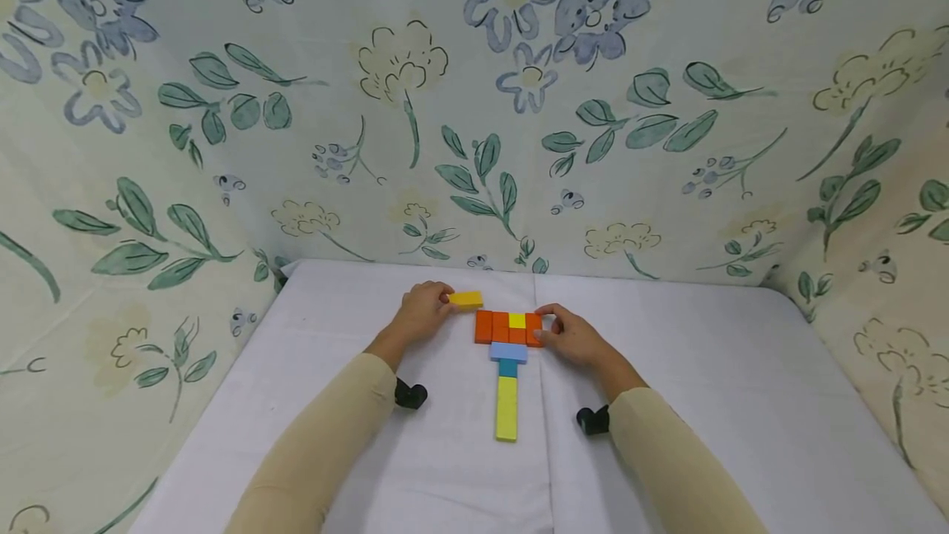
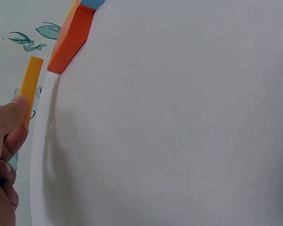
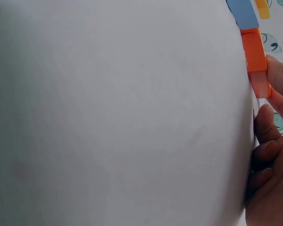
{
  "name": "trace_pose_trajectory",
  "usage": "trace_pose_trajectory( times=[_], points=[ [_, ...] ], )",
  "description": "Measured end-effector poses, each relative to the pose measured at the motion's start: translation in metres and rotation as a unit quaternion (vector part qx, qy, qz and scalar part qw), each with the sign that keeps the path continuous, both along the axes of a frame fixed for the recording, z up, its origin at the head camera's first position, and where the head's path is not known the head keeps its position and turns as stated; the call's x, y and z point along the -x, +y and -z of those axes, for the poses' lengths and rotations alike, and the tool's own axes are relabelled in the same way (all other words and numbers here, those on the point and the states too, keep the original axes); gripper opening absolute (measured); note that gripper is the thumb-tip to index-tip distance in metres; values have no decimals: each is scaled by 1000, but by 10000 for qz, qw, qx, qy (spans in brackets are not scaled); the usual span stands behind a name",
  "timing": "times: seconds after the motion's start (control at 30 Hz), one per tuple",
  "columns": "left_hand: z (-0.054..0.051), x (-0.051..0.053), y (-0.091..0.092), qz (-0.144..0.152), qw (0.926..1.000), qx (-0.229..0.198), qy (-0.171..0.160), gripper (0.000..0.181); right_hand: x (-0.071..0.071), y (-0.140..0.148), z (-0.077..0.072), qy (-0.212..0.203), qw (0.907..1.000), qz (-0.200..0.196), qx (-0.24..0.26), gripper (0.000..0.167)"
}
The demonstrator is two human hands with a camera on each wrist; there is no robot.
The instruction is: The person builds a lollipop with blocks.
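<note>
My left hand [image 1: 423, 311] pinches one end of a yellow-orange block [image 1: 466, 300] between thumb and fingers, just beyond the left end of a row of orange blocks [image 1: 483, 327]. In the left wrist view that block [image 2: 32, 77] stands apart from the nearest orange one [image 2: 71, 40]. At the row's right end, my right hand [image 1: 577, 340] holds the last orange block [image 3: 253, 52] by thumb and index finger. A small yellow block [image 1: 516, 320] is set into the row. Below it come a light blue block [image 1: 508, 353], a teal block [image 1: 507, 367] and a long yellow-green block [image 1: 507, 409].
A white cloth [image 1: 415, 468] covers the table, with a crease running past the blocks. Floral fabric [image 1: 474, 105] hangs behind and at both sides. Black wrist mounts [image 1: 411, 394] show at both cuffs.
</note>
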State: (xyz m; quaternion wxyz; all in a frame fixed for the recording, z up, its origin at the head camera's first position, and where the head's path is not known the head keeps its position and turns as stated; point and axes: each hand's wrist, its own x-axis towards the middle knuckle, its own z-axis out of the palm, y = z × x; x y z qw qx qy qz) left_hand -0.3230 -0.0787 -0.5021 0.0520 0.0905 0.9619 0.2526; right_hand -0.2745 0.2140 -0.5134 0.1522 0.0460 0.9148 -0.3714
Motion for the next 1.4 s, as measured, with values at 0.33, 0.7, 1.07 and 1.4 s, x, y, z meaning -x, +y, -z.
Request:
trace_pose_trajectory(
  times=[0.33, 0.7, 1.07, 1.4],
  points=[
    [-3, 5, 36, 294, 9995, 133, -41, 38, -2, 2, -1, 41, 10000, -11, -33, 48],
    [-10, 1, 65, 464, 9983, 180, -290, 38, -5, -3, -2, 40, 10000, -16, -64, 47],
    [-6, 0, 69, 114, 9979, -31, -641, 31, -7, -6, -1, 113, 9998, -102, -105, 46],
    [-6, -4, 65, 90, 9974, -214, -688, 31, -8, -7, -2, 97, 9998, -150, -46, 47]
  ],
)
